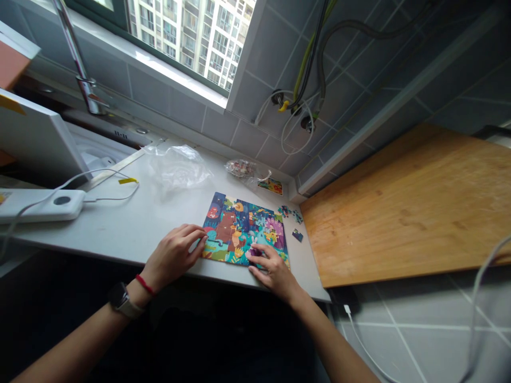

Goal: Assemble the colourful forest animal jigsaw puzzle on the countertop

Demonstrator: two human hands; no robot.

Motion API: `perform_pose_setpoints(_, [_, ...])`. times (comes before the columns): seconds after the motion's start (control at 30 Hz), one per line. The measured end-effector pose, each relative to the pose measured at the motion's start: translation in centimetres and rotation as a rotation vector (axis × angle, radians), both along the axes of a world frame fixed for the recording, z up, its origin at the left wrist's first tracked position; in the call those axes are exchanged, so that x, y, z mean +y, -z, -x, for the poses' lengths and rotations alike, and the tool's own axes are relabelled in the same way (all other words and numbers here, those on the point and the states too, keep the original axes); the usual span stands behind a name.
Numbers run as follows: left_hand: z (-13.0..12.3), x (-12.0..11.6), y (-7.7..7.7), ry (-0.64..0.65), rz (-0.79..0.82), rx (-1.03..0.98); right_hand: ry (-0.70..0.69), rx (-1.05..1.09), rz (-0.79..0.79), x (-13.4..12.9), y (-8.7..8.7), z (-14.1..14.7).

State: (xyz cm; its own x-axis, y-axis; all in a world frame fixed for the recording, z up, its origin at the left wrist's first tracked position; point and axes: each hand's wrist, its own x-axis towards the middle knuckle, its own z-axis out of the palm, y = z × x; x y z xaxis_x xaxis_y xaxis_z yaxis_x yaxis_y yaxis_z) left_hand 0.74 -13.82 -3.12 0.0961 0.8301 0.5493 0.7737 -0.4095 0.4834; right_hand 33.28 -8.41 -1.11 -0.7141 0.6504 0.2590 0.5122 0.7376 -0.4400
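Note:
A colourful jigsaw puzzle (243, 229) of cartoon animals lies assembled on the white counter (159, 229), with a gap along its top edge. My left hand (173, 255) rests flat at its left edge, fingertips touching the pieces. My right hand (273, 271) lies over its lower right corner, with fingertips down on the pieces. I cannot tell whether those fingers pinch a piece. Loose puzzle pieces (289, 214) sit in a small heap beyond the top right corner, and a single piece (297, 235) lies apart to the right.
A picture card (270, 186) and a small plastic bag (241, 169) lie behind the puzzle, with a clear plastic sheet (178, 167) to the left. A white power bank (40, 205) with a cable sits at the left. A wooden board (399, 213) lies beyond the counter's right end.

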Motion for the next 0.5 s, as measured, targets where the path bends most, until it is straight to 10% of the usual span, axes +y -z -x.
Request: perform_pose_setpoints(0.5, [-0.04, 0.02, 0.02, 0.002, -0.021, 0.032, 0.051, -0.138, -0.059, 0.05, 0.5, -0.5])
